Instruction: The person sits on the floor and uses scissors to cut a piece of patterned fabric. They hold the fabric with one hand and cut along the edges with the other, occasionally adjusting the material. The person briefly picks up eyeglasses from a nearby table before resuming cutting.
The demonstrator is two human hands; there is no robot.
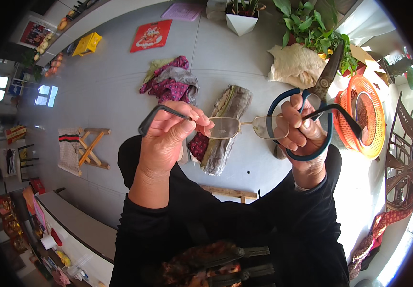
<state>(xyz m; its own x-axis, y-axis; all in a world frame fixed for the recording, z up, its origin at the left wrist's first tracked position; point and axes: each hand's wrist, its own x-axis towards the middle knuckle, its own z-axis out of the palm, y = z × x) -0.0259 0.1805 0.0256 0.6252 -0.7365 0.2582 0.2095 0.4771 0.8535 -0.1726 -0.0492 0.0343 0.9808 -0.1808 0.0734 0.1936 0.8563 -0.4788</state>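
Note:
A pair of thin-framed eyeglasses point(240, 123) is held up between both hands, its dark temples unfolded. My left hand point(172, 134) pinches the glasses at the hinge of the left lens. At the other hinge, my right hand point(301, 131) grips the frame, and the blue handles of large scissors point(323, 83) hang around its fingers, blades pointing up and away. Below the glasses, a rolled bundle of grey and patterned cloth point(224, 143) lies on the floor. Purple patterned and grey cloth point(174, 80) is heaped beyond my left hand.
Orange plastic baskets point(378, 118) stand at the right, near a dark metal chair point(404, 154). Farther off are cream cloth point(294, 64), a white plant pot point(241, 21) and a red printed sheet point(151, 35). A folding wooden stool point(93, 147) is at the left.

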